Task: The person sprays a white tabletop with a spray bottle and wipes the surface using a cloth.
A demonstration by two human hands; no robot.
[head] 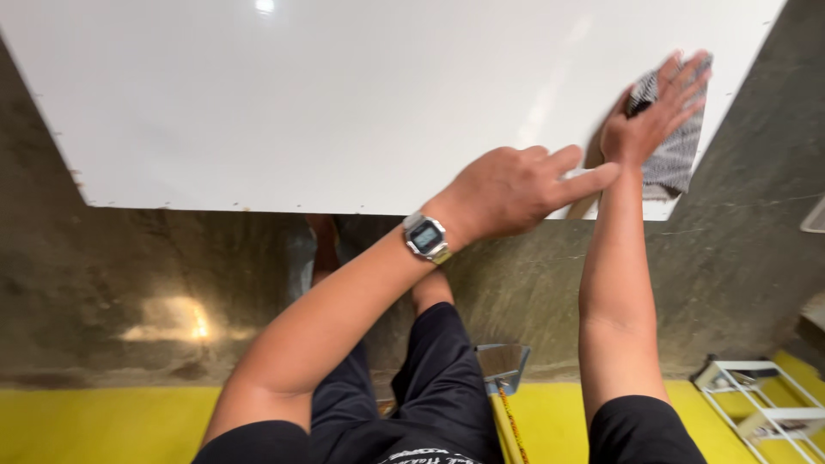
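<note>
A glossy white tabletop point(301, 94) fills the upper view. My right hand point(655, 107) lies flat, fingers spread, pressing a grey patterned cloth point(675, 155) onto the table's near right corner. My left hand point(516, 189) reaches across at the table's front edge, fingers loosely extended and pointing toward my right wrist, holding nothing. A silver digital watch point(426, 237) sits on my left wrist.
Below the table lies a mottled concrete floor point(155, 292), with a yellow floor strip point(94, 425) nearer me. A white wire rack point(760, 404) stands at the lower right. A small shiny metal container point(503, 363) sits by my legs.
</note>
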